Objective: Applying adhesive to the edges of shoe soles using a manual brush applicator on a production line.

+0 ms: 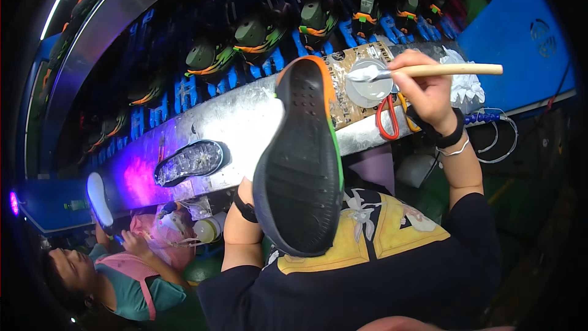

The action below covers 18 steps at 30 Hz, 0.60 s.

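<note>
While the right hand [425, 89] gripped a brush [459, 70] by its handle, the white tip lay over a round dish [369, 93], probably to catch drips. Left of that, a shoe sole [300, 178] was raised before the bench [242, 129], mostly hiding the left hand [245, 190], whose grip I could not tell; the sole's long axis ran near to far, narrow orange end pointing far.

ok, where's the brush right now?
Head view, upper right: the brush is in the right hand, its white tip at the round dish, right of the big sole.
</note>
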Tool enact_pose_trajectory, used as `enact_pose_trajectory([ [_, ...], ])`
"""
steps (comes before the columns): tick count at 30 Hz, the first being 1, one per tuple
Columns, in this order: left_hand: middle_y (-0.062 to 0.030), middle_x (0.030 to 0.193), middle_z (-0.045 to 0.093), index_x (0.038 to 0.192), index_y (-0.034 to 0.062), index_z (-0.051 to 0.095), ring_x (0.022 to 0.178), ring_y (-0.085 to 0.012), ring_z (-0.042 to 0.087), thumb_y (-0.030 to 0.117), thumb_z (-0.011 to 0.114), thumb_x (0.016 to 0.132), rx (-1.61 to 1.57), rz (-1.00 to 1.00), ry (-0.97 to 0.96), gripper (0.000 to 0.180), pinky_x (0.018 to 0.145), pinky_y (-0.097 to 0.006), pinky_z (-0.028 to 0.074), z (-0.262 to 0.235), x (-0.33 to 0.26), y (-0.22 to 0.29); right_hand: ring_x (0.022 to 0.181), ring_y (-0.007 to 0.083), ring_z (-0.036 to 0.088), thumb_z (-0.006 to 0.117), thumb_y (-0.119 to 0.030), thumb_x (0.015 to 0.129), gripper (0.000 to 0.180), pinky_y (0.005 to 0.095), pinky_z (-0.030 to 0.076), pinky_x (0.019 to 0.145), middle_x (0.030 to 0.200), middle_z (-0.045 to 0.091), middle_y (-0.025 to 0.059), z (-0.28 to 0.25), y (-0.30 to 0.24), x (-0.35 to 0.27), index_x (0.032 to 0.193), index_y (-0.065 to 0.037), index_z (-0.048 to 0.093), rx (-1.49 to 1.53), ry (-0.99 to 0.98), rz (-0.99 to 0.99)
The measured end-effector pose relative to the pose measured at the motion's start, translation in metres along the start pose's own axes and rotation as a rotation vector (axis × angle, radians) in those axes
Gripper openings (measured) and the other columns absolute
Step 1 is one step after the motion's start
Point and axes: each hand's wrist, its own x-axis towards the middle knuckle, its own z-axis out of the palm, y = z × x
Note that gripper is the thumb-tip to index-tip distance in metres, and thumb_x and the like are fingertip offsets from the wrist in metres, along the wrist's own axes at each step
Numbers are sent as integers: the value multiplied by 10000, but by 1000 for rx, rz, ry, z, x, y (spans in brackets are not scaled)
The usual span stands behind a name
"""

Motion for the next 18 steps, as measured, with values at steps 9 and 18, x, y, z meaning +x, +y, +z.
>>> enact_pose_trajectory([
  [9,-223,1047,572,1194,-3,480,855,-334,604,414,455,882,123,2,3,521,691,-417,526,13,-9,3,647,96,496,596,-1,763,107,220,380,561,772,570,46,19,3,21,870,3,596,-51,-138,-91],
  [18,-203,1037,583,1177,-8,497,844,-296,609,377,464,892,150,-16,-15,480,694,-384,527,15,-14,3,643,145,512,586,25,755,95,252,397,567,785,593,84,18,-5,31,849,24,596,-62,-219,-238],
])
